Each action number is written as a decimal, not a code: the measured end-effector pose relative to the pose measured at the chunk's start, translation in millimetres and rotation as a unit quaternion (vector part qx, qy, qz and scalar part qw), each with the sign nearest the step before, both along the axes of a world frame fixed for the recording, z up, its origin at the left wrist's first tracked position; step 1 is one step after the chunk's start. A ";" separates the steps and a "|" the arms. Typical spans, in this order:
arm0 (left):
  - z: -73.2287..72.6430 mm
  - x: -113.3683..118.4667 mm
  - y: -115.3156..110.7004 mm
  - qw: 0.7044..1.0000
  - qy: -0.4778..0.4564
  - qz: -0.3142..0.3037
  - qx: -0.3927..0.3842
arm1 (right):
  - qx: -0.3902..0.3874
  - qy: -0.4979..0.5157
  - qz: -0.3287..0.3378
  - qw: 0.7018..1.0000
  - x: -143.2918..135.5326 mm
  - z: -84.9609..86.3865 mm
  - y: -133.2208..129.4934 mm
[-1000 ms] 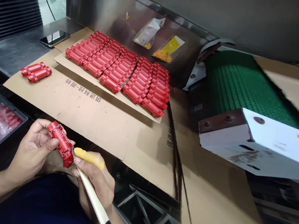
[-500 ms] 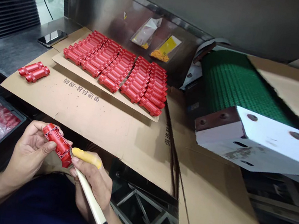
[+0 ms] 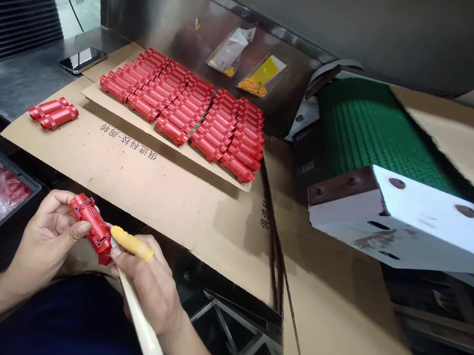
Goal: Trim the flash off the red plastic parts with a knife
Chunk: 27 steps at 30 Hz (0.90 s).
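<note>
My left hand (image 3: 47,236) grips the upper end of a red plastic housing part (image 3: 91,222) between thumb and fingers. The part is tilted, its recessed side with dark outlines facing up. My right hand (image 3: 150,278) is closed around a long cream-handled tool (image 3: 141,320), whose handle slants down toward the lower edge of the view. A yellow finger cot (image 3: 131,243) covers its index finger, which lies along the tool by the part's lower end. The small metal tip is mostly hidden, so I cannot tell its exact kind.
Several rows of red housings (image 3: 184,110) lie on a cardboard sheet (image 3: 236,182), with two red housings (image 3: 59,117) to the left. A phone (image 3: 83,60), small plastic bags (image 3: 261,76), a plastic-lined crate (image 3: 26,201) and a green conveyor belt (image 3: 377,132) surround the cardboard-covered table.
My right hand and the tool have shifted slightly, the handle's rear end swinging left. The red part stays in my left hand, nearly still.
</note>
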<state>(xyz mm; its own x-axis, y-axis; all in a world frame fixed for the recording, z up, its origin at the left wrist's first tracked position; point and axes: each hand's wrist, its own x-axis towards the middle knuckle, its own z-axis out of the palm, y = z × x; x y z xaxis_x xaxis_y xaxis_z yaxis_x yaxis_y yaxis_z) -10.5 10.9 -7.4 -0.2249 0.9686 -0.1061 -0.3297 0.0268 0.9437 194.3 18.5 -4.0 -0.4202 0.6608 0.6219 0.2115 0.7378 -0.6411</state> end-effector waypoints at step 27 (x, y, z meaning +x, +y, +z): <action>0.1 2.6 -8.6 0.990 0.092 -0.006 0.105 | -0.562 0.371 0.316 0.668 -4.4 -5.7 -15.3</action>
